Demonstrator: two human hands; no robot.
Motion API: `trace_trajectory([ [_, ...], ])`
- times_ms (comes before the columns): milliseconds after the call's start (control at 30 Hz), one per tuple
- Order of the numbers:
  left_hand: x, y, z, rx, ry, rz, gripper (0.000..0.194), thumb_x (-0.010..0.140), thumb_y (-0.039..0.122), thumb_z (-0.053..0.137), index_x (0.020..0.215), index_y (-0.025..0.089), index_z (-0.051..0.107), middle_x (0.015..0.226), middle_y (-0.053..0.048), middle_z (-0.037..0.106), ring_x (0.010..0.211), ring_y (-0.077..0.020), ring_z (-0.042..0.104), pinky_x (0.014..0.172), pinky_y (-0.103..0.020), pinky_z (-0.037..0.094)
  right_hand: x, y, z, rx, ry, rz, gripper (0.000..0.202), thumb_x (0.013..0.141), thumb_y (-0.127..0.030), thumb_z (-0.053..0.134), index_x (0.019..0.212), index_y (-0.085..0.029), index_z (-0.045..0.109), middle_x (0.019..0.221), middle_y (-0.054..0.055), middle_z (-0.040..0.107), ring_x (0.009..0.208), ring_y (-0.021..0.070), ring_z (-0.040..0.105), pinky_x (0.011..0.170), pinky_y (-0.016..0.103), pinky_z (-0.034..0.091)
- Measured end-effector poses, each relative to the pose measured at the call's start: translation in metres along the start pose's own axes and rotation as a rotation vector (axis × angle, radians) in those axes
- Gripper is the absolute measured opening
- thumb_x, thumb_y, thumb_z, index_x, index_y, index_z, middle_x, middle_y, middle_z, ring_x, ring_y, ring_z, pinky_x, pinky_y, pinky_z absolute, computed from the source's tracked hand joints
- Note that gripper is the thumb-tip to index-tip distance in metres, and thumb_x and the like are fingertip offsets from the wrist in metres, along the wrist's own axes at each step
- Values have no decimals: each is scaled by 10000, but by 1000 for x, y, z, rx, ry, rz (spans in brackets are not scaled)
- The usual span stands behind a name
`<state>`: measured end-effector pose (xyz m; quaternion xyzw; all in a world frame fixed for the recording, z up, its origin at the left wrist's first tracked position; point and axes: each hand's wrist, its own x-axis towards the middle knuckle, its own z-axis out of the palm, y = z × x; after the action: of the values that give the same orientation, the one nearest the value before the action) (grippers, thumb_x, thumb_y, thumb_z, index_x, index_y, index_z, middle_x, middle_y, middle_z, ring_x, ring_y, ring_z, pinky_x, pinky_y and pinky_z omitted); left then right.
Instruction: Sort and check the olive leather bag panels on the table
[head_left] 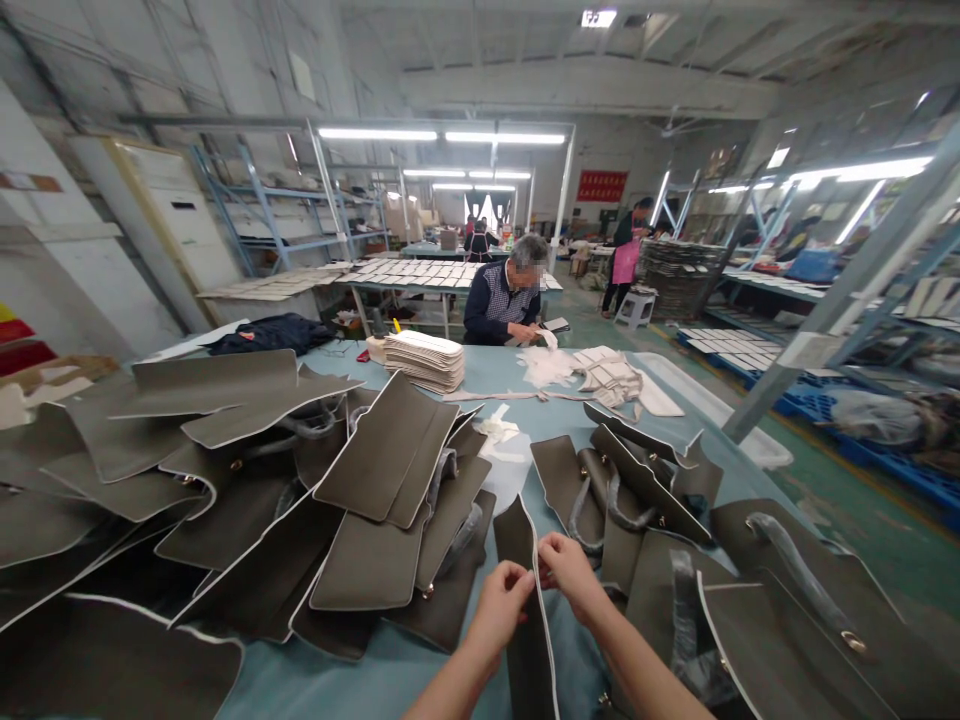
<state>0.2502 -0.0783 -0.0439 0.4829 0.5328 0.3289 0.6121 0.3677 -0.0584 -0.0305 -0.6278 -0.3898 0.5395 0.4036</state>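
A dark olive bag panel (525,640) with a pale edge stands lengthwise before me on the blue-green table. My left hand (510,597) pinches its edge near the middle. Just across that edge, my right hand (564,566) is closed with the fingertips pressed against the same strip. The two hands almost touch. Left of them lies a heap of olive bag panels (382,450), some with plastic-wrapped handles. On the right lie more bag panels with wrapped handles (795,565) and gold-coloured fittings (853,641).
A stack of pale pieces (424,360) stands toward the far edge of the table (420,670). White scraps (499,432) lie in the middle. Opposite me a person (506,295) handles pale pieces. A slanted metal post (810,330) rises at the right.
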Motion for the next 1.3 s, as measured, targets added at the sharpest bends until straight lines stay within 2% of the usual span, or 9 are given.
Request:
trace_trajectory([
  [167, 4, -7, 2, -44, 25, -28, 254, 693, 394, 534, 691, 173, 410, 595, 39, 431, 541, -87, 407, 442, -179, 331, -4, 11, -4, -87, -85, 8, 226, 673, -382, 477, 687, -157, 475, 588, -27, 483, 558, 104, 504, 435, 206, 422],
  [333, 3, 0, 0, -45, -4, -71, 298, 653, 410, 591, 706, 171, 421, 621, 33, 456, 571, -90, 441, 461, -174, 364, -7, 11, -8, -54, -114, 31, 271, 690, -432, 480, 707, -162, 460, 596, -31, 487, 572, 113, 519, 440, 217, 430],
  [467, 8, 9, -5, 66, -2, -115, 368, 728, 542, 442, 737, 175, 416, 693, 7, 498, 581, -103, 496, 490, -209, 422, -10, 3, -7, -8, -182, 40, 257, 687, -420, 485, 710, -167, 446, 634, -16, 540, 594, 134, 554, 482, 255, 454],
  [567, 17, 11, -9, 227, 29, -83, 362, 735, 548, 426, 689, 192, 375, 581, 32, 468, 479, -110, 465, 438, -225, 390, -13, -2, 0, -54, -180, 4, 186, 674, -342, 488, 710, -162, 462, 660, -10, 544, 621, 139, 564, 510, 256, 455],
  [700, 22, 10, -11, 363, 31, 42, 258, 751, 410, 468, 632, 194, 392, 512, 41, 453, 480, -116, 448, 474, -222, 336, -9, 6, 6, -248, -136, -60, 114, 685, -277, 439, 655, -169, 461, 588, -22, 506, 555, 122, 528, 492, 234, 420],
  [900, 14, 8, -37, 536, 98, 111, 228, 718, 210, 463, 514, 190, 361, 476, 33, 415, 511, -129, 447, 533, -243, 298, 10, 30, -31, -515, 74, -196, 119, 646, -170, 441, 533, -188, 411, 526, -25, 460, 568, 123, 454, 570, 247, 353],
  [1000, 11, 8, -48, 546, 128, 102, 248, 774, 258, 387, 537, 194, 351, 492, 25, 447, 475, -124, 456, 507, -241, 301, 14, 30, -50, -513, 93, -175, 156, 673, -220, 440, 527, -193, 393, 496, -31, 432, 523, 122, 433, 525, 247, 334],
  [1167, 13, 7, -23, 459, -44, 39, 434, 752, 592, 362, 584, 194, 409, 484, 15, 489, 404, -134, 479, 417, -235, 330, 5, 19, -25, -395, -85, -162, 101, 686, -235, 434, 622, -175, 484, 555, -29, 504, 521, 114, 486, 476, 216, 356],
  [1300, 16, -1, -6, 397, -96, 14, 446, 765, 598, 311, 621, 192, 426, 464, 18, 462, 355, -133, 456, 337, -225, 312, -3, 20, 0, -372, -145, -171, 104, 697, -201, 421, 645, -164, 504, 550, -22, 509, 532, 119, 480, 494, 222, 363],
])
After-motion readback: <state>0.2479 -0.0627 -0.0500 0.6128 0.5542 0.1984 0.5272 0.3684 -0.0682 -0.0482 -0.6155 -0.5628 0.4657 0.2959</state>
